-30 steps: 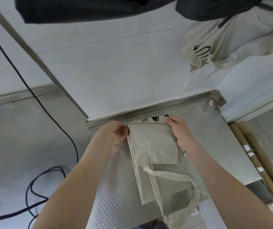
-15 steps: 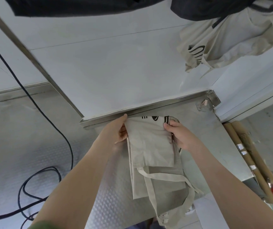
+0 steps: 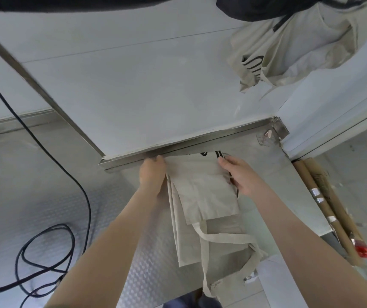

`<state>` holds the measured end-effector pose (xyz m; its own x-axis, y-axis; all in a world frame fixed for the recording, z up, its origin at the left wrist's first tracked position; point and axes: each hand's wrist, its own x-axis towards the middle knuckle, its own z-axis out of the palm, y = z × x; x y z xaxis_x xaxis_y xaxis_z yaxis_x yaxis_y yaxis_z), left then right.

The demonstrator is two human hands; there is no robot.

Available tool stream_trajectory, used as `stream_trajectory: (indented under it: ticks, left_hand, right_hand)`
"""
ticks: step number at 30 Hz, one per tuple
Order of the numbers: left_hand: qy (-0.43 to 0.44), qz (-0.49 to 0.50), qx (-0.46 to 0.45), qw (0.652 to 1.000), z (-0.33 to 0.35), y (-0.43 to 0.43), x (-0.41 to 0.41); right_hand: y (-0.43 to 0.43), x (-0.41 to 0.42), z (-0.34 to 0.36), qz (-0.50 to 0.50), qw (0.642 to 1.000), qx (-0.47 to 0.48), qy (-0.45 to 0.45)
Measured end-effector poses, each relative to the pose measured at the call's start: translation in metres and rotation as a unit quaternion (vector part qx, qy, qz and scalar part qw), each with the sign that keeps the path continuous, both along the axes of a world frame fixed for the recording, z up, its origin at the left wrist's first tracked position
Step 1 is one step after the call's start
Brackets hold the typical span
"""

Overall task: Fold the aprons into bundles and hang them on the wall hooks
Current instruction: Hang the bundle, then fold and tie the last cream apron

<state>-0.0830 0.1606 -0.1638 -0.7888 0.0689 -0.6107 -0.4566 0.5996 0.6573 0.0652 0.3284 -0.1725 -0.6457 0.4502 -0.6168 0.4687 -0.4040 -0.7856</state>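
A: Where is the apron?
B: The beige apron (image 3: 202, 196) lies folded into a long narrow stack on the steel table (image 3: 289, 187). Its far end is pushed up against the metal rail (image 3: 200, 142) at the foot of the white wall (image 3: 156, 96). Black print shows just at that far end.
A: And the hands?
B: One at each far corner. The right hand (image 3: 242, 177) has its thumb on top of the cloth and its fingers curled at the right edge, so it grips the apron there. The left hand (image 3: 152, 175) lies against the left edge, back towards the camera, fingertips near the rail. Whether it pinches the fabric or only touches it, I cannot tell.
A: What about the ties?
B: A beige strap (image 3: 222, 237) crosses the near part of the stack and loops down over the table's front edge, where more cloth hangs bunched.
A: Anything on the wall?
B: Up at the right a second apron (image 3: 289, 54) hangs crumpled, black lettering partly visible, with black cloth (image 3: 264, 7) above it. What holds them is out of view.
A: Around the table?
B: A black cable (image 3: 45, 241) coils on the patterned metal surface (image 3: 22, 174) to the left. Cardboard tubes (image 3: 324, 210) lie just beside the table's right edge, with a red item (image 3: 365, 252) at their near end — too blurred to name
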Motion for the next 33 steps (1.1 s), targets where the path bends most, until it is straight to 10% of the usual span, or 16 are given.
stream_trajectory:
  ticks: [4, 8, 15, 20, 27, 30, 33]
  left_hand:
    - [0.316, -0.271, -0.079, 0.906, -0.002, -0.002, 0.006]
    - [0.392, -0.489, -0.064, 0.777, -0.016, 0.013, 0.018]
    - [0.174, -0.487, -0.173, 0.838, -0.004, 0.041, 0.018]
    - [0.119, -0.527, -0.139, 0.830, -0.006, 0.042, 0.029]
    - [0.104, -0.353, -0.124, 0.922, -0.019, 0.006, 0.018]
    - [0.161, -0.365, -0.119, 0.909, -0.017, -0.005, 0.015]
    - [0.294, -0.470, -0.108, 0.825, -0.017, -0.009, 0.008]
  right_hand:
    - [0.005, 0.019, 0.001, 0.177, 0.982, 0.044, -0.057]
    - [0.000, 0.026, 0.001, 0.156, 0.985, 0.052, -0.053]
    - [-0.006, 0.035, -0.006, 0.219, 0.970, 0.083, -0.065]
    - [-0.011, 0.031, -0.005, 0.245, 0.959, 0.119, -0.079]
    - [-0.006, 0.031, 0.000, 0.266, 0.927, 0.220, -0.143]
    - [-0.010, 0.026, 0.002, 0.304, 0.899, 0.267, -0.167]
    - [-0.013, 0.025, 0.005, 0.335, 0.877, 0.287, -0.190]
